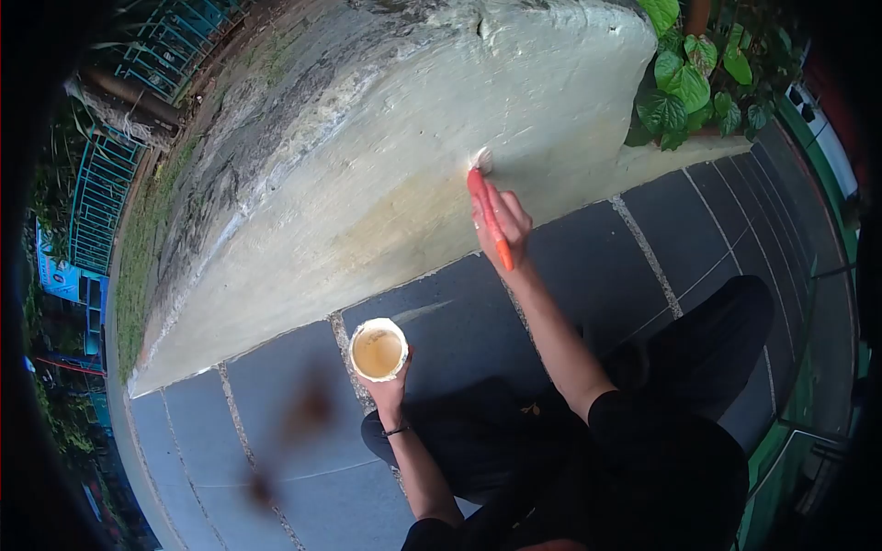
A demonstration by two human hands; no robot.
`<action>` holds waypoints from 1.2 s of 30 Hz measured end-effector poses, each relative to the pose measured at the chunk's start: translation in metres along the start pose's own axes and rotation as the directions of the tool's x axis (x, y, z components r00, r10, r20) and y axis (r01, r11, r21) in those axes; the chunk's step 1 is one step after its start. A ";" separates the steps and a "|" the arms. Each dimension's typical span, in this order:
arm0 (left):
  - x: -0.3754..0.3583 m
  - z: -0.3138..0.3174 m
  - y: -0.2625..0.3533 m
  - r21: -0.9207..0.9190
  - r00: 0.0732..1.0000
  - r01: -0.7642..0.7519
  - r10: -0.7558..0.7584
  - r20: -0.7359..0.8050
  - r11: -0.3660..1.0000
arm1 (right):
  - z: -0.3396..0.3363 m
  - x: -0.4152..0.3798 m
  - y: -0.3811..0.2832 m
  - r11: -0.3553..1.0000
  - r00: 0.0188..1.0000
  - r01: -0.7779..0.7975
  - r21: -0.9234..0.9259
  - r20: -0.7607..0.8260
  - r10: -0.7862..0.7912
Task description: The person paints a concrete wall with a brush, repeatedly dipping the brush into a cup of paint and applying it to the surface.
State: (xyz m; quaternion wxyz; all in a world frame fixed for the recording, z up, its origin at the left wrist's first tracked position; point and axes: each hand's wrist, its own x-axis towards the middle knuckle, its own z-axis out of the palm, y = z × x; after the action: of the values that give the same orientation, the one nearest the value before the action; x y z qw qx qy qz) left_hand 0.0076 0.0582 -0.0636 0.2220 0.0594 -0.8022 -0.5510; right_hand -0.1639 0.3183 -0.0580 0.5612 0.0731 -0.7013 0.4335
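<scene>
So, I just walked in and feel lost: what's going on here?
The person's right grip holds an orange-handled brush, its bristles apparently touching the pale wall. The left grip holds a cup of yellowish liquid over the grey paving. A yellowish patch shows on the wall, left of the brush in this view.

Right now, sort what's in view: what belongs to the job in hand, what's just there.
In the job:
- brush, in the right hand, bristles against the wall
- cup of pale liquid, in the left hand

Just there:
- plant
- blue railing
- bracelet
</scene>
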 end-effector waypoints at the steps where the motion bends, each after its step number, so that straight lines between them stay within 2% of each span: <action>1: 0.005 -0.006 -0.009 0.045 0.999 -0.028 0.030 -0.040 0.999 | 0.022 -0.016 -0.035 0.995 0.996 0.017 0.100 0.083 -0.025; 2: 0.008 -0.010 -0.010 -0.003 0.996 0.048 -0.048 -0.075 0.999 | 0.043 -0.031 -0.065 0.978 0.985 0.001 0.208 0.169 -0.037; 3: 0.011 -0.014 -0.007 -0.055 0.986 0.126 -0.131 -0.105 0.991 | 0.061 -0.043 -0.087 0.958 0.971 0.074 0.276 0.200 -0.132; 4: 0.012 -0.016 -0.009 -0.074 0.982 0.122 -0.131 -0.136 0.990 | 0.077 -0.052 -0.102 0.934 0.951 0.095 0.343 0.245 -0.187; 7: 0.013 -0.027 -0.028 0.074 0.981 0.050 -0.034 -0.193 0.996 | 0.078 -0.036 -0.111 0.882 0.915 0.068 0.465 0.323 -0.241; 8: 0.011 -0.028 -0.029 0.046 0.973 0.082 -0.070 -0.220 0.996 | 0.066 -0.018 -0.102 0.919 0.929 0.082 0.385 0.305 -0.211; 9: 0.011 -0.029 -0.028 -0.007 0.971 0.096 -0.095 -0.218 0.995 | 0.050 0.000 -0.087 0.949 0.943 0.097 0.299 0.277 -0.183; 10: 0.013 -0.027 -0.027 -0.061 0.971 0.101 -0.112 -0.213 0.993 | 0.032 0.013 -0.064 0.981 0.975 0.028 0.190 0.213 -0.069; 11: 0.014 -0.023 -0.025 -0.087 0.964 0.115 -0.132 -0.229 0.990 | 0.010 0.024 -0.035 1.000 0.988 0.007 0.015 0.151 -0.009; 12: 0.016 -0.020 -0.024 -0.101 0.960 0.059 -0.084 -0.266 0.993 | -0.004 0.030 -0.006 0.996 0.996 -0.086 0.032 0.001 0.086; 13: 0.018 -0.018 -0.022 -0.106 0.953 0.004 -0.036 -0.300 0.994 | -0.019 0.042 0.003 0.966 0.960 -0.246 0.083 -0.112 0.255; 14: 0.019 -0.017 -0.020 -0.116 0.960 0.011 -0.043 -0.277 0.993 | -0.030 0.046 0.022 0.965 0.944 -0.260 0.019 -0.207 0.258; 15: 0.018 -0.014 -0.018 -0.127 0.956 0.024 -0.060 -0.287 0.992 | -0.026 0.045 0.017 0.968 0.950 -0.251 0.015 -0.189 0.249; 17: 0.024 -0.011 -0.014 -0.159 0.949 0.014 -0.063 -0.308 0.987 | 0.001 0.028 -0.007 0.980 0.980 -0.165 -0.114 -0.128 0.151; 20: 0.025 -0.014 -0.026 -0.130 0.916 0.079 -0.123 -0.381 0.988 | 0.052 -0.014 -0.088 0.994 0.995 0.036 -0.106 0.096 -0.026; 21: 0.027 -0.019 -0.028 -0.098 0.897 0.109 -0.140 -0.419 0.989 | 0.068 -0.030 -0.113 0.997 0.983 0.009 0.075 0.180 -0.022; 23: 0.026 -0.030 -0.026 -0.071 0.873 0.085 -0.108 -0.475 0.994 | 0.103 -0.053 -0.166 0.959 0.924 0.067 0.276 0.345 -0.163; 25: 0.024 -0.036 -0.029 -0.176 0.678 0.104 -0.199 -0.708 0.979 | 0.140 -0.073 -0.191 0.893 0.864 0.114 0.435 0.400 -0.305; 26: 0.024 -0.038 -0.034 -0.136 0.624 0.106 -0.172 -0.763 0.985 | 0.145 -0.075 -0.195 0.887 0.861 0.106 0.450 0.404 -0.308; 28: 0.025 -0.038 -0.036 -0.096 0.588 0.069 -0.119 -0.800 0.993 | 0.147 -0.070 -0.199 0.847 0.837 0.111 0.519 0.411 -0.362; 29: 0.024 -0.037 -0.037 -0.057 0.569 0.034 -0.066 -0.819 0.998 | 0.138 -0.063 -0.188 0.858 0.870 0.128 0.498 0.359 -0.338; 30: 0.023 -0.037 -0.031 -0.049 0.600 0.078 -0.086 -0.795 0.996 | 0.124 -0.059 -0.166 0.911 0.897 0.036 0.411 0.390 -0.211; 31: 0.023 -0.036 -0.026 -0.063 0.583 0.084 -0.101 -0.806 0.994 | 0.105 -0.046 -0.137 0.943 0.937 0.080 0.323 0.297 -0.181; 32: 0.024 -0.035 -0.022 -0.076 0.585 0.036 -0.083 -0.807 0.996 | 0.078 -0.038 -0.106 0.983 0.957 0.112 0.147 0.250 -0.146; 33: 0.025 -0.035 -0.019 -0.081 0.586 -0.017 -0.056 -0.809 0.997 | 0.052 -0.034 -0.066 0.999 0.979 0.031 -0.017 0.201 -0.027; 34: 0.025 -0.036 -0.016 -0.048 0.606 -0.014 -0.030 -0.795 0.999 | 0.029 -0.023 -0.044 0.992 0.989 -0.125 -0.012 0.081 0.126; 35: 0.024 -0.037 -0.012 -0.062 0.606 -0.026 -0.033 -0.795 0.998 | 0.010 -0.016 -0.017 0.972 0.974 -0.225 0.074 -0.023 0.227; 36: 0.024 -0.038 -0.009 -0.064 0.619 -0.016 -0.040 -0.784 0.998 | -0.005 -0.013 0.002 0.952 0.949 -0.298 0.069 -0.086 0.304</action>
State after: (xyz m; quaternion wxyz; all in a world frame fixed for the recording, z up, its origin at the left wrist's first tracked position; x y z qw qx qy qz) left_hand 0.0011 0.0138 -0.0541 0.5477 0.2921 -0.6065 -0.4968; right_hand -0.1572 0.3182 -0.0703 0.5191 -0.0399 -0.6644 0.5363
